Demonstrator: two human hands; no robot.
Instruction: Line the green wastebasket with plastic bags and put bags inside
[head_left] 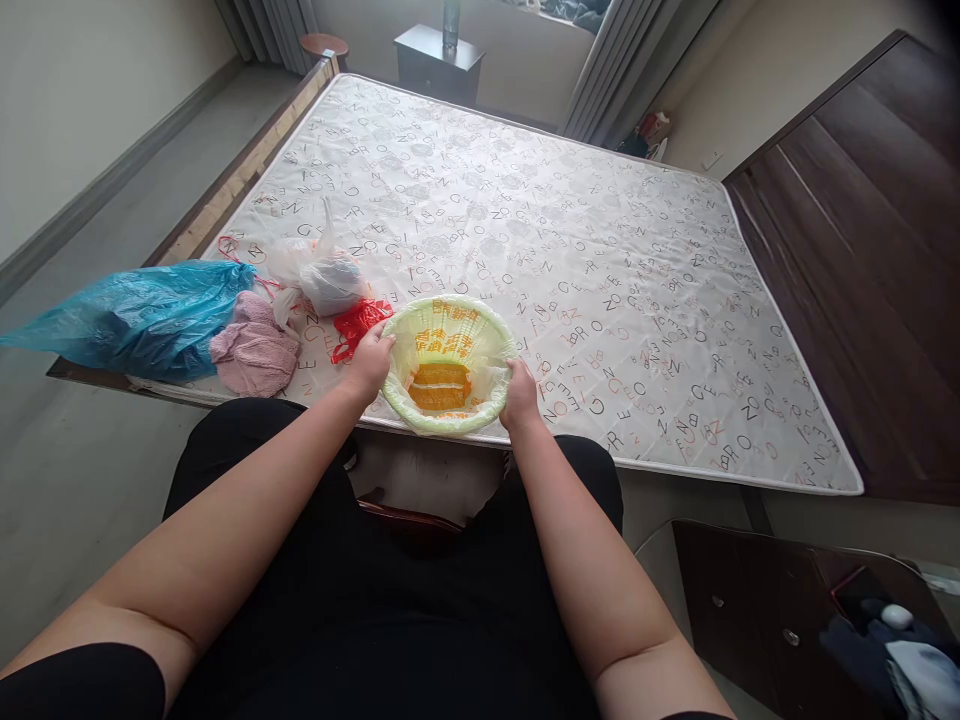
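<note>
A pale green waste basket (391, 398), lined with a translucent plastic bag (442, 345) printed in orange, is held over the near edge of the mattress. My left hand (370, 362) grips its rim on the left, and my right hand (520, 394) grips the right side, where the bag folds over the rim. Its opening faces up towards me. Close to my left hand lies a crumpled red plastic bag (361, 325). Behind that sits a knotted white plastic bag (330, 278) with something inside. A pink cloth (255, 350) and a filled blue plastic bag (165, 315) lie further left.
The letter-printed mattress (600, 290) spreads out before me on a wooden bed frame (225, 200). A dark headboard (855, 270) rises at the right. A nightstand (757, 590) with clothes (892, 650) on it stands low right. Another nightstand (427, 70) is at the far side.
</note>
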